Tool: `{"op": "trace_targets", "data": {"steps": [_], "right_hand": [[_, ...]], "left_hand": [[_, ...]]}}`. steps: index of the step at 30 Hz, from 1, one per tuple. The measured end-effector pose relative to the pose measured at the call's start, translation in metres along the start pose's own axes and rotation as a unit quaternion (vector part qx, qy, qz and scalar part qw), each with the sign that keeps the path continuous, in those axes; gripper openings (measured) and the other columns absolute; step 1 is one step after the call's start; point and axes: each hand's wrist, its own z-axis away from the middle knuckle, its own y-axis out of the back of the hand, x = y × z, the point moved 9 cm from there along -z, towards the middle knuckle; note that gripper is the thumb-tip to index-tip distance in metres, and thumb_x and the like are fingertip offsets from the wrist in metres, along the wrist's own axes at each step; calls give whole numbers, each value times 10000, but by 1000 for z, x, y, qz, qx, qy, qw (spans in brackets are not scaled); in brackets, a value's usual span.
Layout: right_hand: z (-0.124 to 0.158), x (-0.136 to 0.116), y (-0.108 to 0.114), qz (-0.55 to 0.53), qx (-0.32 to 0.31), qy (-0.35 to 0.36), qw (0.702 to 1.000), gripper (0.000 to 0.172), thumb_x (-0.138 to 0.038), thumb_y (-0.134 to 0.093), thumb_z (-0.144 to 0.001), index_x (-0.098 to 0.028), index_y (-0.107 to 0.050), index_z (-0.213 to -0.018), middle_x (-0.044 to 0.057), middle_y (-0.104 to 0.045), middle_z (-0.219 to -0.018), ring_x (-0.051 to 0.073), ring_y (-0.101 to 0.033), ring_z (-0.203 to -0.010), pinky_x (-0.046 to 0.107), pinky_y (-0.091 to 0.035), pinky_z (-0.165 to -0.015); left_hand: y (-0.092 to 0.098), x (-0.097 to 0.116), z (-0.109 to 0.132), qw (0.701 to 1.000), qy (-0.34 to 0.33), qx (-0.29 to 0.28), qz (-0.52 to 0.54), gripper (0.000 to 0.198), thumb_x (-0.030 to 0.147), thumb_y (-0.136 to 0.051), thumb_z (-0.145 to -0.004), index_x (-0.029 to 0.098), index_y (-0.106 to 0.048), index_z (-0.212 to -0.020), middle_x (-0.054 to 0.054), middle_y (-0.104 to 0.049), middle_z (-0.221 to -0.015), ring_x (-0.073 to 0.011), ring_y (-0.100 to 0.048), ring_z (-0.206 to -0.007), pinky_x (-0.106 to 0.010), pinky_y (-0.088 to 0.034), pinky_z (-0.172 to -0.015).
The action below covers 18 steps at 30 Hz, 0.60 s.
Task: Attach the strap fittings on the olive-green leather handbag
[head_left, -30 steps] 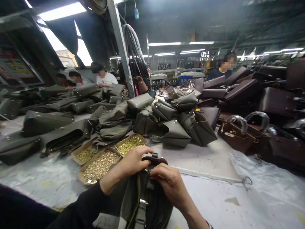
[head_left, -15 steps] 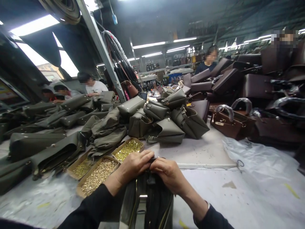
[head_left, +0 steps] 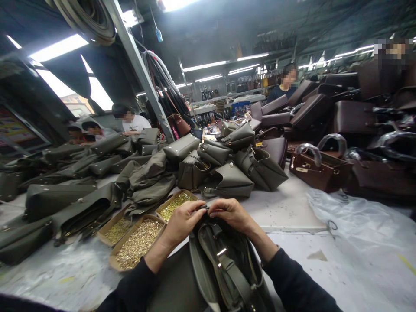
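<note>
so the green bag sits just right of the box of gold studs, left hand and right hand both pinching a dark bit of the bag, plus a heap of bags beyond that box to the right

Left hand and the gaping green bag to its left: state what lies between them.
In the head view, open tan boxes of small gold-coloured pieces lie between left hand and gaping green bag.
</note>
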Motion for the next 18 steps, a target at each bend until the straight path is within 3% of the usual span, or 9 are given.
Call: {"op": "trace_targets", "data": {"steps": [3,6,12,15,18], "right_hand": [[8,-1,-1,28,7,9,1000,47,-199,-748,-866,-221,-785,-846,11,-728,-879,166,-678,-829,257,-497,-766],[14,-5,-5,106,20,37,993,137,-116,-737,-865,-243,-788,-877,2,-717,-932,148,-676,-849,236,-484,-755],[27,-22,-8,313,98,126,936,200,-80,-675,-896,-245,-787,-879,37,-640,-885,176,-591,-834,259,-448,-697],[34,-23,-7,331,125,136,925,182,-119,-665,-923,-245,-788,-872,41,-598,-856,181,-550,-811,275,-439,-689],[39,-18,-5,293,144,119,938,153,-156,-674,-932,-251,-785,-885,32,-582,-847,180,-541,-800,294,-443,-696]], "left_hand": [[-1,6,0,999,-2,31,20,263,334,-598,-936,202,-746,-1110,-73,-784,-1102,-234,-731,-1040,-351,-566,-925],[-3,5,-1,998,19,46,45,271,344,-594,-925,196,-750,-1090,-79,-780,-1085,-238,-722,-1036,-356,-550,-931],[-12,-17,-7,986,114,38,116,248,368,-624,-859,203,-794,-934,-55,-812,-967,-242,-747,-949,-331,-567,-872],[-16,-23,-8,980,135,43,141,262,377,-618,-842,190,-799,-870,-51,-818,-898,-236,-759,-880,-314,-586,-813],[-19,-24,-6,974,150,53,163,278,397,-628,-833,187,-805,-873,-53,-821,-912,-243,-761,-887,-323,-591,-811]]}}
